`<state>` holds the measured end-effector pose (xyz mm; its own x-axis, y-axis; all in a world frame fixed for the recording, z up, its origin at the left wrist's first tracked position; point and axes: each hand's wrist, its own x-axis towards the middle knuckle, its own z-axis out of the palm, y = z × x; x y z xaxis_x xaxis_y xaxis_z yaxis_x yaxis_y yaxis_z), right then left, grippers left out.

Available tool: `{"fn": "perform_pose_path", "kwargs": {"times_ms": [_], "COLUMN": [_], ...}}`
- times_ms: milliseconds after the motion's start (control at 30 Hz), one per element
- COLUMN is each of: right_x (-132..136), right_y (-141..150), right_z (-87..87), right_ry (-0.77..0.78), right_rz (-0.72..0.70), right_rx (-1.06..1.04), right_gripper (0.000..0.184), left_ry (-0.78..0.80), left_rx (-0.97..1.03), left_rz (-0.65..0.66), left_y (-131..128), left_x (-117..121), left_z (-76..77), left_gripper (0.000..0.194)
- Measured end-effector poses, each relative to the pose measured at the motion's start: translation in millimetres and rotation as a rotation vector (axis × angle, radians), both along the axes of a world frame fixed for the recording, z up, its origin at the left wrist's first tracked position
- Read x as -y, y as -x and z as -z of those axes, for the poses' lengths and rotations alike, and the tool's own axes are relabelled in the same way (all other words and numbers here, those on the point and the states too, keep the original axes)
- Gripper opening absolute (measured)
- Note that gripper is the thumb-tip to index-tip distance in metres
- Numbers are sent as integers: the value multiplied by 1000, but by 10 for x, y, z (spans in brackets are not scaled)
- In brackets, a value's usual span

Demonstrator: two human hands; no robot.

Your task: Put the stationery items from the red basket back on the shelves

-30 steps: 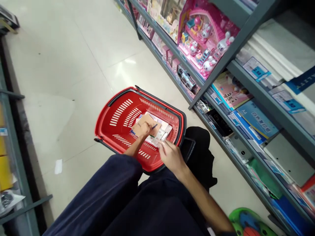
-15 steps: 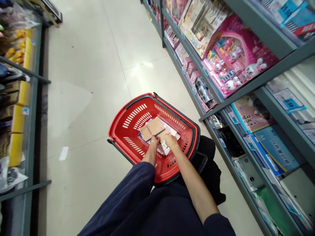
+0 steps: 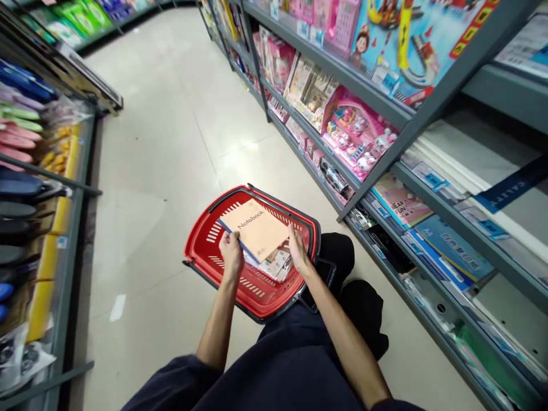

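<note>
A tan notebook (image 3: 257,231) with a dark blue spine and the word "Notebook" on its cover is held up over the red shopping basket (image 3: 197,245). My left hand (image 3: 232,252) is closed on its spine edge, the thumb over the cover. At the opposite edge, my right hand (image 3: 298,248) grips the notebook with its fingers partly hidden behind it. Below the notebook, inside the basket, lie some flat items in clear wrapping (image 3: 278,265) with small printed patterns, largely covered.
Shelves on the right hold boxed toys (image 3: 357,131), a "Bear Fun" pad (image 3: 402,200) and a blue A4 paper pack (image 3: 456,245). Slippers (image 3: 19,134) fill the left rack. Pale floor tiles (image 3: 171,142) run between them. Dark-clothed legs show beside the basket.
The notebook has come up out of the basket toward me and turned. My hands have moved apart to its opposite edges. The view has tilted upward, showing more shelving.
</note>
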<state>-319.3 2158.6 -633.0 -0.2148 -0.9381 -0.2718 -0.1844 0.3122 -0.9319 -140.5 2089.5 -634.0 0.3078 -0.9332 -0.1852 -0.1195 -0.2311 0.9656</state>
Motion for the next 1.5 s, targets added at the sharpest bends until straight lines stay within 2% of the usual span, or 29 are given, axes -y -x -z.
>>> {"fn": "perform_pose_path", "kwargs": {"times_ms": [100,167,267,400,467,533,600,700,800,867,967,1067,1200,1300,1433,1500], "right_x": [-306,-529,-870,-1321,-1531,-1704,-1820,-1892,-1901,-1896,-1860,-1757,-1513,-1304,-1089,-1037], "right_y": [214,367,579,822,921,1023,1149,1379,1572,1657,1788,2052,2585,2945,3263,3368], "right_z": [-442,-746,-1191,-1711,-1926,-2121,-2320,-2663,-3021,-3219,-3413,-3519,-3614,-3689,-3797,-3836], "right_ry": [177,298,444,573,619,675,737,817,871,892,922,934,894,816,673,642], "right_rz": [25,108,311,558,645,720,778,792,767,761,750,708,669,703,701,714], "right_rx": [393,462,343,167,101,61,25,-59,-111,-126,-174,-253,-366,-430,-538,-658], "right_gripper": [61,58,50,45,48,59,67,63,65,65,63,68,75,75,62,52], "left_ry": [81,121,118,87,124,184,256,364,493,581,696,759,771,801,834,867], "left_rx": [-202,-365,-484,-435,-484,-551,-601,-637,-663,-651,-603,-592,-515,-400,-289,-214], "left_rz": [170,315,569,932,994,1018,1059,1197,1362,1413,1406,1393,1331,1299,1318,1328], "left_y": [-21,110,444,929,1170,1420,1666,1963,2122,2176,2290,2555,3075,3389,3628,3722], "left_x": [-78,-139,-309,-653,-804,-894,-902,-795,-675,-626,-556,-414,-133,69,303,420], "left_z": [-452,-716,-1076,-1536,-1770,-2003,-2226,-2529,-2804,-2970,-3176,-3296,-3322,-3328,-3409,-3452], "left_gripper": [39,45,49,76,81,78,69,64,80,89,88,86,87,83,75,70]}}
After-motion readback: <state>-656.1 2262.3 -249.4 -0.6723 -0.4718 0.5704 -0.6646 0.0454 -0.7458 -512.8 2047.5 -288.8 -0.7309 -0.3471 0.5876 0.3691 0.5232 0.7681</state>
